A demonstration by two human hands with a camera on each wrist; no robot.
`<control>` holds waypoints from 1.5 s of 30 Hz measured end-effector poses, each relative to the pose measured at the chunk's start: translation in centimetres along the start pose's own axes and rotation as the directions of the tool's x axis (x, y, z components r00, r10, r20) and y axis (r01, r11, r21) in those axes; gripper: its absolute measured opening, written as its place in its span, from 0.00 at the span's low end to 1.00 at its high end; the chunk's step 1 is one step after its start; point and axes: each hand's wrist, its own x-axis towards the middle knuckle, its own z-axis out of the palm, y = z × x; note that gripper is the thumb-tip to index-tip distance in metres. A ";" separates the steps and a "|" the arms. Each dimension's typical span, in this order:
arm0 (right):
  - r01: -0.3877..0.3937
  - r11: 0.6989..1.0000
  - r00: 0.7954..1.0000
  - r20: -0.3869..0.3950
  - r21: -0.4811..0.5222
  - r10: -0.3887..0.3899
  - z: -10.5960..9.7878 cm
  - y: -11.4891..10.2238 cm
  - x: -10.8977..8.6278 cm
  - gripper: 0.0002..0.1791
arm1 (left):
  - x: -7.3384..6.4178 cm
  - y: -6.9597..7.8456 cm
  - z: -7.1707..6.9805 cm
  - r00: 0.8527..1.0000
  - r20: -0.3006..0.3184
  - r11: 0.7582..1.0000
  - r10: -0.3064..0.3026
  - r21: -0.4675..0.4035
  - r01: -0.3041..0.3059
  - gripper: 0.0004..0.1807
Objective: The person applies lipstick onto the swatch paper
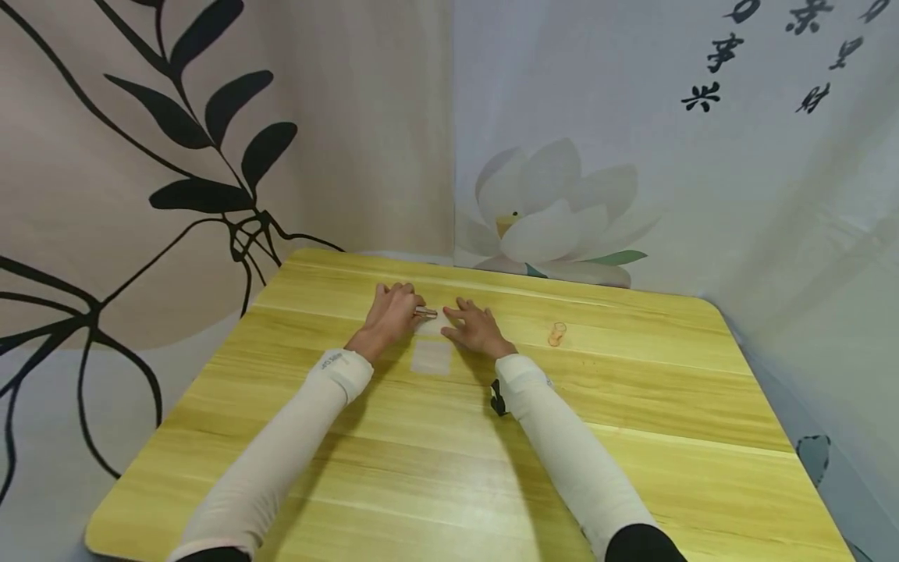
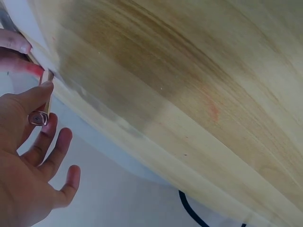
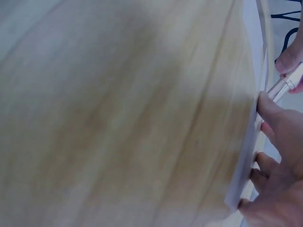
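My left hand (image 1: 396,314) pinches a slim, shiny rose-gold tube, which looks like a lipstick (image 1: 425,312), between thumb and fingers. Its other fingers fan out loosely in the left wrist view. The tube points right, over a thin white sheet (image 1: 431,357) lying on the table. My right hand (image 1: 479,331) rests at the sheet's right side with fingers spread, fingertips (image 3: 243,204) at its edge in the right wrist view. Red colour shows on a right fingertip, close to the tube's end.
The wood-grain table (image 1: 449,468) has rounded corners. On it, right of my hands, lies a small orange looped shape (image 1: 557,334). Behind the far edge hangs a printed curtain (image 1: 379,140) with leaves, a lotus and characters.
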 end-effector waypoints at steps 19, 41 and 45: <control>-0.012 1.000 1.000 0.010 -0.025 0.013 0.0 0.2 0.1 0.31 | -0.8 0.4 -0.6 0.999 -0.001 0.999 0.034 0.004 -0.034 0.11; 0.028 1.000 1.000 -0.013 -0.001 -0.028 0.2 0.6 -0.2 0.31 | -1.9 1.4 -1.3 0.998 -0.008 0.998 0.068 0.005 -0.068 0.11; 0.018 1.000 1.000 -0.010 0.001 -0.018 0.7 0.8 0.1 0.31 | -2.4 1.5 -1.5 0.997 -0.007 0.997 0.072 0.007 -0.072 0.10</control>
